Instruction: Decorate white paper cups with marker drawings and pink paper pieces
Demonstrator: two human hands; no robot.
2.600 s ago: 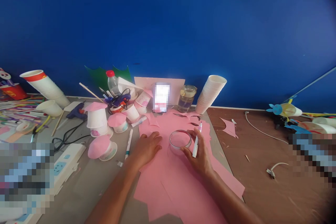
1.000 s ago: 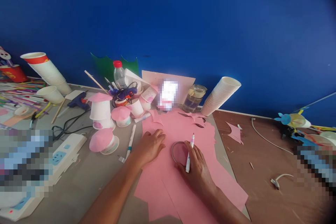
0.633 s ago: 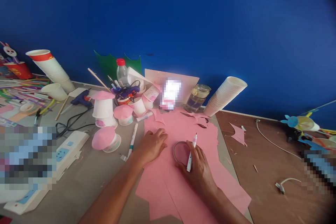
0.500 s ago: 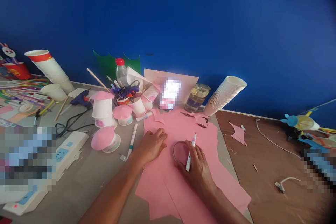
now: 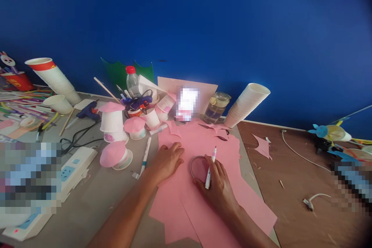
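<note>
Pink paper sheets (image 5: 200, 201) lie spread on the grey table in front of me. My left hand (image 5: 167, 161) rests flat on the paper, fingers spread, holding nothing. A round clear glass dish (image 5: 198, 167) lies on the paper beside it. My right hand (image 5: 216, 182) grips a white marker pen (image 5: 209, 168), tip pointing away from me, with its fingers resting on the dish's right side.
Paper cups topped with pink paper (image 5: 116, 157) stand left of the sheets. A second marker (image 5: 145, 155), a glue gun (image 5: 87, 110), a power strip (image 5: 74, 166), a plastic bottle (image 5: 132, 81), a glass jar (image 5: 216, 107) and a leaning cup stack (image 5: 247, 104) surround the sheets. The brown tabletop on the right carries a cable (image 5: 299, 151).
The dish, earlier standing upright between my hands, now lies lower on the paper under my right hand's fingers. My left hand has stayed flat. The view has shifted slightly.
</note>
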